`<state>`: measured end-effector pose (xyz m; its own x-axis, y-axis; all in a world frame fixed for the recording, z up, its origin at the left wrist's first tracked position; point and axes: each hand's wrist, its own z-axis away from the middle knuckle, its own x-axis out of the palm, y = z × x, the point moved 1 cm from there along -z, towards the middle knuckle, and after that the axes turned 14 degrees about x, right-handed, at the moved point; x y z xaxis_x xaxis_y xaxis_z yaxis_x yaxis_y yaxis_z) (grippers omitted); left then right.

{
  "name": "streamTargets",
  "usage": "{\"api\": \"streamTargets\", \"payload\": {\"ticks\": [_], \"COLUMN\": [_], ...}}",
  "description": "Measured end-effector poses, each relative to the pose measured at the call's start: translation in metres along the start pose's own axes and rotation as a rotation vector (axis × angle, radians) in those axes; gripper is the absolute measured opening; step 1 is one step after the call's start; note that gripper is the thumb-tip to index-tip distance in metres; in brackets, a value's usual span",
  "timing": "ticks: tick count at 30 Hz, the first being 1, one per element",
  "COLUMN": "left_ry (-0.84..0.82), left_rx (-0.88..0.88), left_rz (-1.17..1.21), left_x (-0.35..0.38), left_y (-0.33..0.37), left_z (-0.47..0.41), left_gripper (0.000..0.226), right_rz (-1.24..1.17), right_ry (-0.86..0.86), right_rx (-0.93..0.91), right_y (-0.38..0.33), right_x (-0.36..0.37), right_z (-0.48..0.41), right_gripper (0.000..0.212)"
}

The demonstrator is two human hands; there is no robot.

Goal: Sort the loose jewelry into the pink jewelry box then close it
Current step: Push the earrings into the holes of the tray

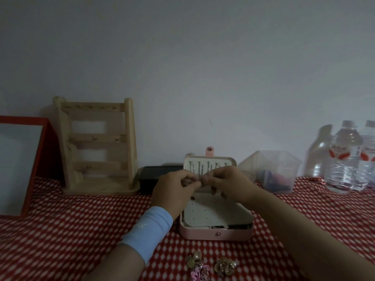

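Home room, checked red tablecloth (81,220), wooden jewelry stand (97,147), water bottles (345,159), plain wall (182,57)

No text can be read. The water bottles (343,175) at the right of the surface (77,230) carry white labels (345,153) with red shapes and red marks that may be lettering, too blurred to make out. The blue sleeve (154,232) bears a small white emblem (142,225), illegible.

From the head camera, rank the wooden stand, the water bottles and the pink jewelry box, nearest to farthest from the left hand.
1. Pink jewelry box, just under the left hand.
2. Wooden stand, back left.
3. Water bottles, far right.
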<state>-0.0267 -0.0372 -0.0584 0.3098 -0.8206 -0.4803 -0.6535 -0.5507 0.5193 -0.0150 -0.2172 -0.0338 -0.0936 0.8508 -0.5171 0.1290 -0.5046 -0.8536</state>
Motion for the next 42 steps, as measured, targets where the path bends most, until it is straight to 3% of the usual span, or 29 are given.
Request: {"api": "streamTargets", "payload": {"ticks": [6, 16, 19, 24, 26, 42], "left_ry": [0.037, 0.055, -0.041, -0.212, -0.236, -0.243], "left_rx": [0.091, 0.123, 0.151, 0.204, 0.218, 0.243], "left_rz": [-0.247, -0.125, -0.142, -0.256, -0.280, -0.323], "left_x": [-0.003, -0.003, -0.001, 0.002, 0.002, 0.003], "left_y": [0.006, 0.000, -0.004, -0.018, -0.020, -0.024], "left_z": [0.001, 0.000, 0.002, 0.006, 0.006, 0.007], "left_gripper": [0.009, 0.006, 0.004, 0.016, 0.020, 0.022], "right_rz": [-0.122, -0.319, -0.147, 0.541, 0.683, 0.834], "right_ry": [-0.002, -0.148, -0.017, 0.167, 0.180, 0.161], "right_rx": [0.053, 0.218, 0.138, -0.006, -0.064, -0.199], "right_y": [-0.004, -0.004, -0.004, -0.001, 0.003, 0.001], "right_x": [0.003, 0.002, -0.002, 0.002, 0.004, 0.010], "right_z": [0.003, 0.005, 0.003, 0.000, -0.002, -0.003], "right_gripper": [0.011, 0.012, 0.006, 0.011, 0.015, 0.016]}}
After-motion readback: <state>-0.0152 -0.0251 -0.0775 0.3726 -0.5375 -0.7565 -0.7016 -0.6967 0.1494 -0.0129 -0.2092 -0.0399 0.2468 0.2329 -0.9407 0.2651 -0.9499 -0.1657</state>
